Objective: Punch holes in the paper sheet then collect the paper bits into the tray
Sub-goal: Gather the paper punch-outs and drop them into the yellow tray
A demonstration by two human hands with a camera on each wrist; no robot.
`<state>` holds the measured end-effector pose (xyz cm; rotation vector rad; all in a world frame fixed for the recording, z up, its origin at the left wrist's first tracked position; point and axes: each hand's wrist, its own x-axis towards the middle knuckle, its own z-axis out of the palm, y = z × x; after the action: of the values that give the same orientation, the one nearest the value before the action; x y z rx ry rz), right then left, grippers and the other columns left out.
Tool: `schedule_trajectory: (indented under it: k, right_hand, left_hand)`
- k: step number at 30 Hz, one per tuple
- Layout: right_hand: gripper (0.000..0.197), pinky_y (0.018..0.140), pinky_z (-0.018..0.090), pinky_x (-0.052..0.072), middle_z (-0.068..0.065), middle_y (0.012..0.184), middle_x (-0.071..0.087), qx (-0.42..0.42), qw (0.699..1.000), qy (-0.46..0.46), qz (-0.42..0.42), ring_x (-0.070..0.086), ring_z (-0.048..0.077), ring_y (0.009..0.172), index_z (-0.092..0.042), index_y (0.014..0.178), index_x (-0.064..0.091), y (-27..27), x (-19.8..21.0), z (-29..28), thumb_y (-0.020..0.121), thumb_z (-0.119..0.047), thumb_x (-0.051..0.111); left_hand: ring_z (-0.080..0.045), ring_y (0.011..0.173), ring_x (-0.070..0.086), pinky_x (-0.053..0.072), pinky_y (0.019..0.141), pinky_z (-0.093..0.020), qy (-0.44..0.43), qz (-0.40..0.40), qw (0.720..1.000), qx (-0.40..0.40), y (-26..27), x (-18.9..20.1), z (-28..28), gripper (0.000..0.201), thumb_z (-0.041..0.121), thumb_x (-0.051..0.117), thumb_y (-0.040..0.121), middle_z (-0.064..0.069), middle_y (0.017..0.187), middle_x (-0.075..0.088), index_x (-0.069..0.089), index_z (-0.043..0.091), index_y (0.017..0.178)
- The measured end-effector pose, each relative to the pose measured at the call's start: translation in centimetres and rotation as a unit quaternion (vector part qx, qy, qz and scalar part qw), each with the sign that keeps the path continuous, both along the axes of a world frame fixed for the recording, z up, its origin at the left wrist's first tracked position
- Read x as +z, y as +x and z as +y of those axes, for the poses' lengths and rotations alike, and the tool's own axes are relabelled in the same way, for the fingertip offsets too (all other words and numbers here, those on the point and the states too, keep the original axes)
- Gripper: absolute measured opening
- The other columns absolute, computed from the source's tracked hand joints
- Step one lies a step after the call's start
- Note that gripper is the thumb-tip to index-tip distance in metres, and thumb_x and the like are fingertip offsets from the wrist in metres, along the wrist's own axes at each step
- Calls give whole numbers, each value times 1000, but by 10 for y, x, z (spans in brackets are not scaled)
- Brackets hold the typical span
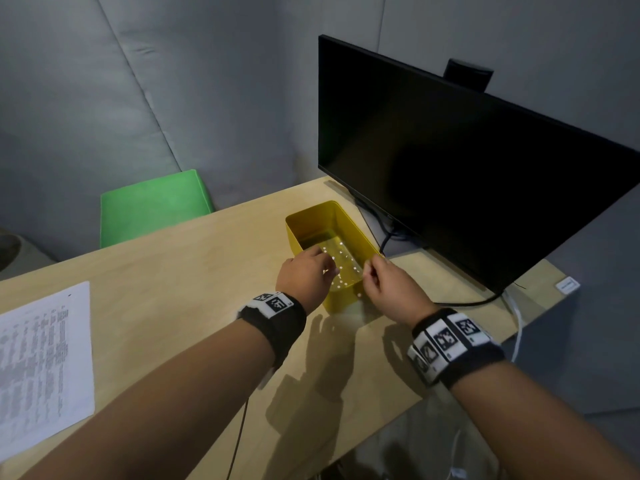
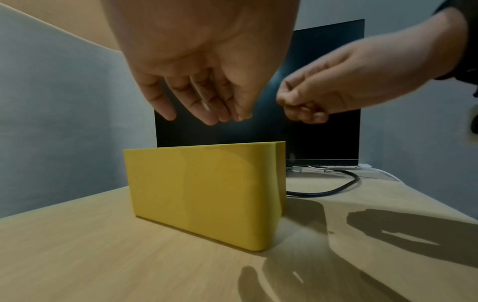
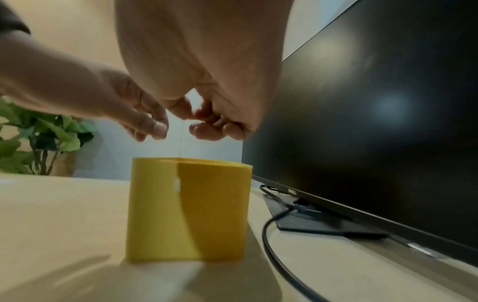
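A yellow tray point(image 1: 341, 301) stands on the wooden desk in front of the monitor, with several white paper bits point(image 1: 343, 263) scattered on its floor. My left hand point(image 1: 325, 266) hovers above the tray's near left corner; in the left wrist view its fingers point(image 2: 207, 110) hang down straight and relaxed, holding nothing. My right hand point(image 1: 369, 273) hovers over the near right corner with its fingers point(image 3: 207, 130) curled against the thumb, and nothing shows between them. A white speck point(image 3: 178, 185) blurs in front of the tray wall point(image 3: 186, 208). The printed paper sheet point(image 1: 45, 368) lies far left.
A black monitor point(image 1: 467, 168) stands right behind the tray, its stand and a black cable point(image 3: 269, 241) on the desk to the tray's right. A green seat point(image 1: 152, 206) is beyond the desk's far edge. A leafy plant point(image 3: 38, 139) stands at the back left.
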<state>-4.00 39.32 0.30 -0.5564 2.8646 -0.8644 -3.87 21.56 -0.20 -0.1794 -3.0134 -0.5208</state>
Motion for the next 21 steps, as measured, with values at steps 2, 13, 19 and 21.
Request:
schedule_trajectory:
  k: [2,13,19,21]
  right_hand:
    - [15,62,25,46,1,81,56,-7,1000,-25,-5,56,12,71,-14,96,50,-15,7,-9,100,-25,40]
    - [12,88,34,53,2,101,66,-26,998,-16,-51,62,16,96,-15,101,65,-56,1,-24,92,-15,58]
    - [17,86,29,52,-3,107,61,-2,1000,-22,-3,59,13,96,-19,107,65,-52,2,-19,93,-19,55]
    - [10,81,29,52,-5,97,59,0,999,-41,15,58,12,89,-18,97,64,-43,2,-11,90,-18,58]
  left_hand:
    - [-20,89,59,45,72,-32,0,-8,1000,8,-5,1,0,24,36,48,95,1,104,59,66,21,100]
    - [-19,96,55,44,78,-31,-22,-29,999,23,-24,0,0,19,30,50,94,2,109,58,64,26,105]
    - [-19,101,53,44,87,-32,-17,-16,1000,16,-26,-5,-2,21,30,48,94,3,114,57,61,28,111]
    - [-18,102,52,42,89,-32,-14,-13,1000,19,-26,-7,-3,22,29,47,95,3,115,57,61,28,112]
